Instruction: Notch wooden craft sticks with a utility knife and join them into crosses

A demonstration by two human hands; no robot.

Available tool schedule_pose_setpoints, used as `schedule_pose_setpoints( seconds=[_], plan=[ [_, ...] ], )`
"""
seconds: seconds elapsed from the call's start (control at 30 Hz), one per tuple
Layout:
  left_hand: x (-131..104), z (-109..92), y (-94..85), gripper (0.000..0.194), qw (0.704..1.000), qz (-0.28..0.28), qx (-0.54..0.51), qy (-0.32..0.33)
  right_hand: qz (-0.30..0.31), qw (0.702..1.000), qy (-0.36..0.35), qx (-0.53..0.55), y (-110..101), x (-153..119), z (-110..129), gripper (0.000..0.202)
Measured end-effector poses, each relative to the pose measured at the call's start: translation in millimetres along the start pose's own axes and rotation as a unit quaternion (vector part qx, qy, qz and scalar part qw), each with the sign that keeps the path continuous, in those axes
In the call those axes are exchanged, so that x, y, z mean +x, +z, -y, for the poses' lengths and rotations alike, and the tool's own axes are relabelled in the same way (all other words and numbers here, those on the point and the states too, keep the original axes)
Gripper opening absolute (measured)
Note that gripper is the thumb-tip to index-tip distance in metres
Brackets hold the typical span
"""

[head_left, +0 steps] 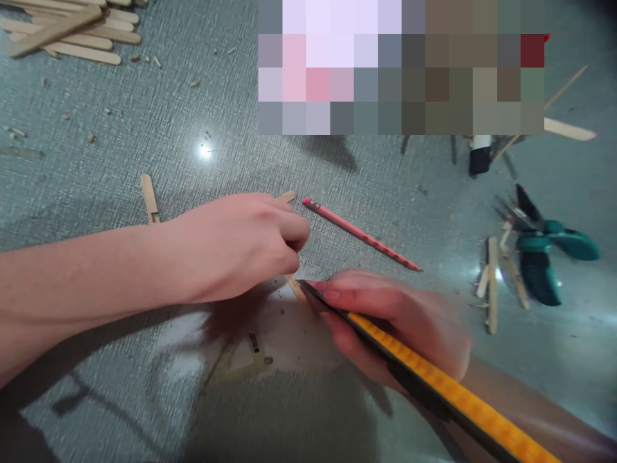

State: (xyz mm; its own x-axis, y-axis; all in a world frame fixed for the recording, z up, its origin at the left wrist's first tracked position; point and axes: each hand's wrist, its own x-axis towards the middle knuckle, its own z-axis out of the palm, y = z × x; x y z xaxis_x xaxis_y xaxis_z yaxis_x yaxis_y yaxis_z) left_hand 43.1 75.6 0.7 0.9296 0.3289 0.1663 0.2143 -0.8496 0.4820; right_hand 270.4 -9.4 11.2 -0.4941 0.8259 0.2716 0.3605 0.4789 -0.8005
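My left hand [241,247] is closed, its fingers curled down over a wooden craft stick [288,197] whose rounded tip sticks out past the knuckles. Below those fingers, a piece of wooden stick [295,289] shows at the tip of a yellow and black utility knife [434,373]. My right hand [385,315] is wrapped round the knife, and its blade end touches or nearly touches that wood. Whether both visible wood parts belong to one stick is hidden by my left hand. A red pencil [361,235] lies just beyond my hands.
Craft sticks [87,38] are piled at the back left, and a notched stick [149,193] lies behind my left wrist. Green-handled pliers [537,247] and cut stick pieces [492,286] lie at the right. Wood crumbs dot the table [193,103]; a blurred patch hides the top centre.
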Motion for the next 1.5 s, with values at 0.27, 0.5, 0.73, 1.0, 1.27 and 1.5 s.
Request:
schedule_pose_setpoints(
  seconds=[0.27, 0.5, 0.73, 1.0, 1.27, 1.5],
  plan=[
    [1, 0, 3.2, 0.036, 0.999, -0.017, 0.001, 0.034, 0.009, 1.000, -0.004, -0.010, 0, 0, 0, 0.037],
    [5, -7, -4.6, 0.031, 0.999, 0.043, 0.002, -0.001, -0.009, 0.996, 0.015, -0.083, 7, -1, 10, 0.030],
    [8, -11, 4.2, 0.015, 0.998, 0.021, 0.035, -0.043, -0.005, 0.996, 0.040, -0.076, 10, -1, 14, 0.024],
    [12, -17, 3.5, 0.010, 0.996, 0.035, 0.054, -0.055, -0.001, 0.996, 0.023, -0.081, 10, -5, 13, 0.023],
    [13, -14, 3.7, 0.014, 0.997, 0.050, 0.043, -0.047, 0.002, 0.997, 0.016, -0.078, 9, -7, 14, 0.027],
    [9, -10, 6.3, 0.011, 0.998, 0.012, 0.052, -0.028, -0.037, 0.997, 0.005, -0.066, 5, -5, 12, 0.031]
  ],
)
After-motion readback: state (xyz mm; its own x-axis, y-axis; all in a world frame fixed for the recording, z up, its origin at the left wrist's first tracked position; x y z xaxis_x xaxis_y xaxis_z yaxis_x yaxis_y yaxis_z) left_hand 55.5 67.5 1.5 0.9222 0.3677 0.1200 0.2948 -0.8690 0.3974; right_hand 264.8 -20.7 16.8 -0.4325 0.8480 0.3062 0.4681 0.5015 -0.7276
